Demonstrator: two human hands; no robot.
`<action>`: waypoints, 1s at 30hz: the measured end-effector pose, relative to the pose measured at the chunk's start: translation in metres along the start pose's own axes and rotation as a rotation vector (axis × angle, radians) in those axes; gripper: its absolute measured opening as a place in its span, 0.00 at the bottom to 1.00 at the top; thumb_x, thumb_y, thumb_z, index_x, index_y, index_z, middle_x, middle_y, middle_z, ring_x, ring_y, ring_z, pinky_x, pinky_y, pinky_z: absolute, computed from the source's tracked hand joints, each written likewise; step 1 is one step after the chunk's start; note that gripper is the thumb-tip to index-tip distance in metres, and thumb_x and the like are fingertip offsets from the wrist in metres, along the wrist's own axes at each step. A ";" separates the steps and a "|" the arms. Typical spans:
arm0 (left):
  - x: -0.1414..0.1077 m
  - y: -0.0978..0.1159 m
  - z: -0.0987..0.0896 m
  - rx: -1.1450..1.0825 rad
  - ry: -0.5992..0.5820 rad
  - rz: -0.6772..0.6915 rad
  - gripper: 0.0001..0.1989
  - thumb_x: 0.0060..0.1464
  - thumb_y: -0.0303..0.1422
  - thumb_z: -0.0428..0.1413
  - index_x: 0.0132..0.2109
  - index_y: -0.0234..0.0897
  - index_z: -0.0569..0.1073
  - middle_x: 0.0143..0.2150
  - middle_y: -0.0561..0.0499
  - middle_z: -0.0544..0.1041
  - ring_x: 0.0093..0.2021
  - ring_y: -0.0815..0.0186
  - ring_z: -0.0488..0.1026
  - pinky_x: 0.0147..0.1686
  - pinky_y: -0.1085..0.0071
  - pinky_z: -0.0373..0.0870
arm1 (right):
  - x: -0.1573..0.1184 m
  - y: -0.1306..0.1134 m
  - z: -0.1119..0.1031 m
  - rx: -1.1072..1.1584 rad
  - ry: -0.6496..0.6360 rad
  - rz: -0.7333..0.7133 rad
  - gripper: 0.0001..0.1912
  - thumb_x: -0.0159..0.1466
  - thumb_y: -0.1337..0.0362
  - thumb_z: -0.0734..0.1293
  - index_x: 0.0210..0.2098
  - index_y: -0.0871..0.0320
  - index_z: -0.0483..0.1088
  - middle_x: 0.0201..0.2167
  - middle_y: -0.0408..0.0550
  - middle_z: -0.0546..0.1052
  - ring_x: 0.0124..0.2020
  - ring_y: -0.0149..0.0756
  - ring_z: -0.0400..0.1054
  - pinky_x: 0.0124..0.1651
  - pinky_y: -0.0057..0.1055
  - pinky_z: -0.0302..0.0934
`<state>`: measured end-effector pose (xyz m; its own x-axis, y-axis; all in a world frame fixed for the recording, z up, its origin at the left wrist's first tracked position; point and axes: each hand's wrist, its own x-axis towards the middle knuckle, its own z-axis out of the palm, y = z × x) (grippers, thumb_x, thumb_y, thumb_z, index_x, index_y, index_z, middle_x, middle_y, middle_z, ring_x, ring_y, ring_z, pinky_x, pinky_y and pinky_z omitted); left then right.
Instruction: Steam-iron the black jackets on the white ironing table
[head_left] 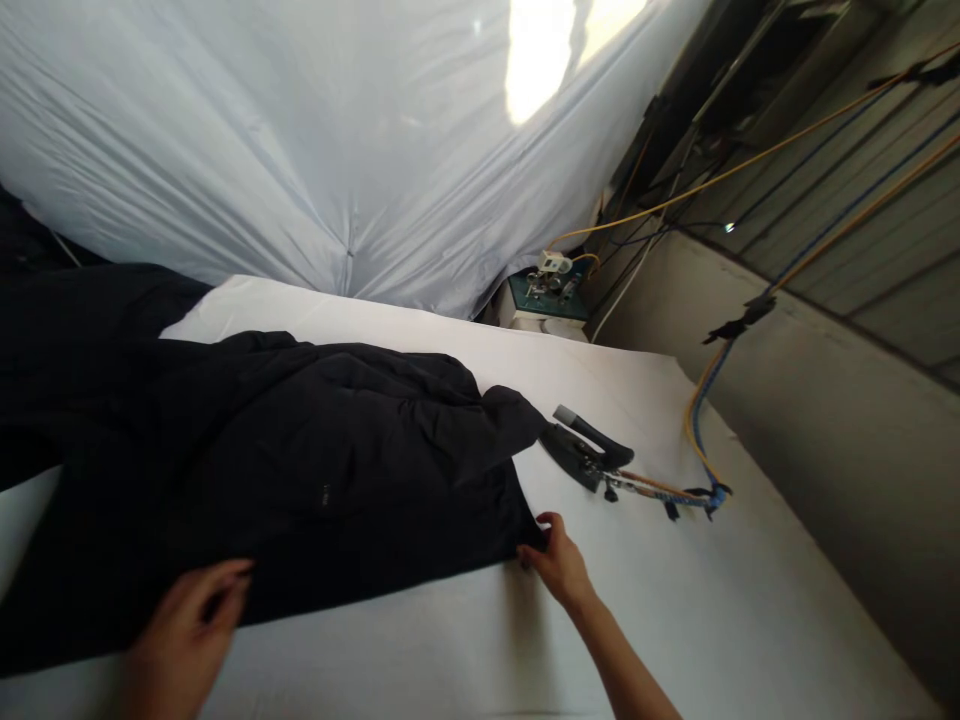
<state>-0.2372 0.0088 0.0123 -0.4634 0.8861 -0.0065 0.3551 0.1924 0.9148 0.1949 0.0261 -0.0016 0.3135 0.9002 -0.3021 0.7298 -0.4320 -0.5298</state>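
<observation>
In the head view, a dark garment [337, 520] lies spread over the left and middle of the white bench [675, 600], its near edge running between the two hands. The right hand [562, 570] pinches the garment's near right corner between thumb and fingers, the forearm reaching in from the lower right. The left hand [180, 635] is at the near edge, farther left, over the cloth; its thumb and forefinger curve toward each other, but blur hides whether they grip any fabric.

Beyond the right hand, a black iron [589, 450] rests on the bench, its tip right by a raised fold at the garment's right end; whether they touch is unclear. Blue and orange lines [697, 400] run from it up to the right, taking up the space above that side. More dark cloth [112, 295] lies at the far left. Behind the bench hang a pale sheet [262, 130] and, right of it, a green-topped box [555, 300] stands with small items on it.
</observation>
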 end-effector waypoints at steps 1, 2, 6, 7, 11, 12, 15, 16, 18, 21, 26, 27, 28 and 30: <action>-0.015 0.007 0.027 0.066 -0.195 0.212 0.05 0.41 0.34 0.57 0.29 0.51 0.76 0.32 0.54 0.74 0.35 0.64 0.71 0.35 0.73 0.70 | -0.002 0.000 0.000 -0.009 -0.024 -0.003 0.21 0.50 0.65 0.65 0.42 0.52 0.55 0.27 0.39 0.73 0.27 0.36 0.68 0.29 0.28 0.54; -0.029 0.014 0.054 0.093 -0.448 0.410 0.09 0.46 0.32 0.53 0.31 0.50 0.77 0.34 0.53 0.75 0.36 0.65 0.71 0.35 0.73 0.69 | -0.004 0.001 0.000 -0.027 -0.034 -0.008 0.21 0.50 0.69 0.63 0.43 0.52 0.55 0.28 0.40 0.73 0.27 0.36 0.67 0.29 0.28 0.54; -0.068 0.039 0.142 0.389 -0.842 0.812 0.23 0.51 0.22 0.45 0.47 0.54 0.72 0.51 0.54 0.72 0.52 0.61 0.64 0.52 0.57 0.59 | -0.014 0.001 -0.001 -0.226 0.194 -0.100 0.22 0.47 0.76 0.58 0.42 0.56 0.61 0.35 0.50 0.72 0.36 0.41 0.66 0.39 0.34 0.57; -0.071 0.042 0.155 0.464 -0.840 0.835 0.25 0.51 0.21 0.45 0.50 0.55 0.69 0.53 0.54 0.70 0.53 0.60 0.63 0.52 0.54 0.56 | -0.016 0.000 -0.002 -0.287 0.270 -0.159 0.22 0.47 0.77 0.58 0.41 0.56 0.63 0.39 0.53 0.71 0.40 0.43 0.64 0.42 0.36 0.56; -0.070 0.045 0.172 0.588 -0.790 0.863 0.24 0.55 0.25 0.44 0.56 0.54 0.62 0.55 0.52 0.69 0.53 0.60 0.62 0.51 0.54 0.53 | -0.017 0.000 -0.011 -0.374 0.167 -0.534 0.19 0.53 0.75 0.58 0.38 0.48 0.70 0.46 0.45 0.70 0.51 0.44 0.57 0.50 0.39 0.51; -0.069 0.044 0.172 0.595 -0.770 0.876 0.24 0.55 0.26 0.44 0.56 0.53 0.62 0.54 0.53 0.69 0.53 0.61 0.62 0.51 0.56 0.52 | -0.014 0.001 -0.013 -0.369 0.105 -0.592 0.19 0.55 0.74 0.58 0.39 0.46 0.71 0.46 0.43 0.70 0.51 0.43 0.56 0.50 0.39 0.51; -0.072 0.047 0.173 0.619 -0.697 0.901 0.23 0.55 0.26 0.44 0.56 0.54 0.62 0.54 0.54 0.69 0.51 0.61 0.62 0.49 0.58 0.53 | 0.002 -0.001 -0.014 -0.313 0.026 -0.607 0.18 0.61 0.70 0.56 0.42 0.44 0.71 0.49 0.44 0.69 0.48 0.41 0.59 0.48 0.37 0.55; -0.074 0.050 0.175 0.627 -0.676 0.896 0.23 0.55 0.27 0.44 0.56 0.53 0.63 0.54 0.53 0.69 0.50 0.61 0.63 0.47 0.59 0.54 | 0.009 -0.003 -0.013 -0.282 0.029 -0.574 0.17 0.62 0.68 0.56 0.42 0.46 0.70 0.48 0.46 0.69 0.46 0.40 0.61 0.47 0.35 0.56; -0.077 0.056 0.181 0.641 -0.656 0.863 0.21 0.56 0.28 0.44 0.55 0.52 0.65 0.52 0.51 0.71 0.46 0.62 0.64 0.44 0.60 0.57 | 0.025 -0.009 -0.011 -0.232 0.066 -0.464 0.15 0.63 0.65 0.55 0.45 0.52 0.68 0.46 0.50 0.70 0.44 0.39 0.63 0.47 0.33 0.57; -0.079 0.063 0.192 0.673 -0.653 0.806 0.21 0.56 0.28 0.43 0.54 0.53 0.65 0.52 0.51 0.71 0.47 0.60 0.64 0.46 0.57 0.56 | 0.049 -0.022 -0.005 -0.235 0.140 -0.261 0.17 0.61 0.59 0.59 0.47 0.60 0.66 0.43 0.55 0.72 0.45 0.42 0.65 0.45 0.33 0.58; -0.074 0.053 0.203 0.745 -0.562 0.791 0.25 0.56 0.32 0.45 0.58 0.63 0.54 0.64 0.53 0.54 0.60 0.49 0.51 0.50 0.42 0.48 | 0.073 -0.032 0.008 -0.269 0.181 -0.198 0.08 0.58 0.61 0.62 0.35 0.59 0.68 0.32 0.53 0.74 0.36 0.43 0.68 0.38 0.34 0.57; -0.073 0.050 0.204 0.761 -0.534 0.783 0.26 0.56 0.33 0.45 0.59 0.63 0.51 0.65 0.53 0.51 0.60 0.49 0.50 0.50 0.41 0.47 | 0.075 -0.031 0.010 -0.266 0.206 -0.192 0.08 0.59 0.62 0.61 0.34 0.60 0.67 0.32 0.54 0.74 0.36 0.44 0.68 0.38 0.35 0.57; -0.073 0.049 0.204 0.776 -0.511 0.774 0.27 0.56 0.34 0.45 0.60 0.63 0.50 0.65 0.52 0.50 0.61 0.48 0.50 0.50 0.41 0.46 | 0.076 -0.031 0.012 -0.260 0.232 -0.186 0.08 0.60 0.63 0.59 0.35 0.61 0.67 0.32 0.55 0.74 0.36 0.44 0.67 0.39 0.36 0.57; -0.073 0.049 0.204 0.797 -0.480 0.764 0.28 0.55 0.33 0.46 0.60 0.62 0.48 0.66 0.50 0.50 0.60 0.48 0.50 0.50 0.40 0.45 | 0.075 -0.028 0.013 -0.238 0.275 -0.186 0.10 0.62 0.65 0.56 0.38 0.62 0.66 0.34 0.57 0.73 0.38 0.44 0.67 0.40 0.36 0.56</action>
<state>-0.0205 0.0400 -0.0250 0.3747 0.9188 0.1239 0.8866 -0.3942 0.2419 0.1897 0.1046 -0.0198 0.2899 0.9568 0.0215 0.8995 -0.2647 -0.3477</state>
